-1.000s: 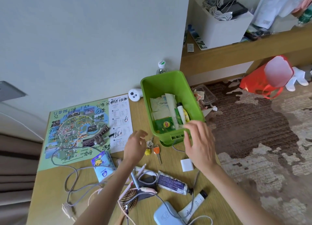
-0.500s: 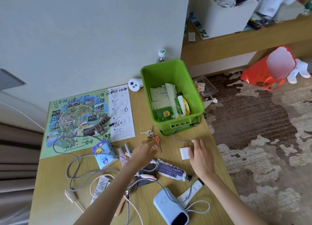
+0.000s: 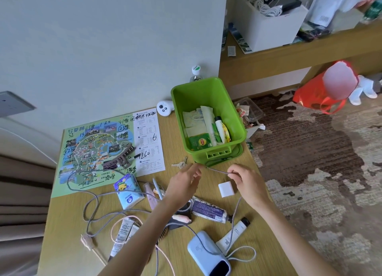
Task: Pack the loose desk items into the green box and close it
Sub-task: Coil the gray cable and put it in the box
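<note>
Looks like you're in a hotel room here, or maybe a bedroom. You've got a light wooden desk [image 3: 68,224] pushed against a plain wall [image 3: 103,48], a heavy curtain [image 3: 20,203] on the left, busy brown patterned carpet [image 3: 320,172], and a built-in wooden shelf [image 3: 289,58] holding a white box [image 3: 272,31]. The clutter fits too: a scribbled-on sightseeing map [image 3: 91,151], a hand cream tube [image 3: 208,210], a tissue pack [image 3: 128,191], a power bank [image 3: 204,253], a charging cable [image 3: 217,169].

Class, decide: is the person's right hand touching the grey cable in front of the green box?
Touching. The head view shows the right hand pinching the grey cable with its fingers.
</note>
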`<state>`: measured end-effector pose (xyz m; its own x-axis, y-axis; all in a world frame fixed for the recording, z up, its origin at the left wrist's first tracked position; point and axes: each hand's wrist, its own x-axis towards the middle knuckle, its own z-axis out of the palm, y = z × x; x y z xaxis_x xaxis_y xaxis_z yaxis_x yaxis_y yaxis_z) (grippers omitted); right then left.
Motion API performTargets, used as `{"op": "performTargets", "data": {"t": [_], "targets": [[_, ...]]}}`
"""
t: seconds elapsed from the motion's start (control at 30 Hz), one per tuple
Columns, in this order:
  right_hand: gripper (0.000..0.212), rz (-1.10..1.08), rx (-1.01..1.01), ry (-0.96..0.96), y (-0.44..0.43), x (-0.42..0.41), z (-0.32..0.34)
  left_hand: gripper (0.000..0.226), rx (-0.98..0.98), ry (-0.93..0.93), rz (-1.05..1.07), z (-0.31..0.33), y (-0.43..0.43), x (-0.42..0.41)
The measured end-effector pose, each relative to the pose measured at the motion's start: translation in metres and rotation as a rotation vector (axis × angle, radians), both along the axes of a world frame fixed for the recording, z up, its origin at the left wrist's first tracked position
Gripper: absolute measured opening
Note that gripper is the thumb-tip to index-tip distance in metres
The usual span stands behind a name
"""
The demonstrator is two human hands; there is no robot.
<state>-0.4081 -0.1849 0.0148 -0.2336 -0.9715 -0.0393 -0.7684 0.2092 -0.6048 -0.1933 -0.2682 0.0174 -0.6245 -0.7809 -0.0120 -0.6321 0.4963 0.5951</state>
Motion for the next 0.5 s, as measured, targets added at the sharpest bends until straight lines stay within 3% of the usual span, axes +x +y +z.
{"op": "performTargets", "data": {"t": [0.2,0.4,0.5], "targets": [[0.01,0.08,-0.13,-0.259,0.007,0.007,0.052,0.027,-0.027,0.128,0.019,0.037,0.011,0.001],[0.01,0.129,-0.142,-0.613,0.01,0.033,0.107,0.042,-0.095,0.294,0.064,0.095,0.015,0.029],[0.01,0.163,-0.152,-0.694,0.015,0.047,0.129,0.04,-0.147,0.35,0.069,0.124,0.02,0.05]]}}
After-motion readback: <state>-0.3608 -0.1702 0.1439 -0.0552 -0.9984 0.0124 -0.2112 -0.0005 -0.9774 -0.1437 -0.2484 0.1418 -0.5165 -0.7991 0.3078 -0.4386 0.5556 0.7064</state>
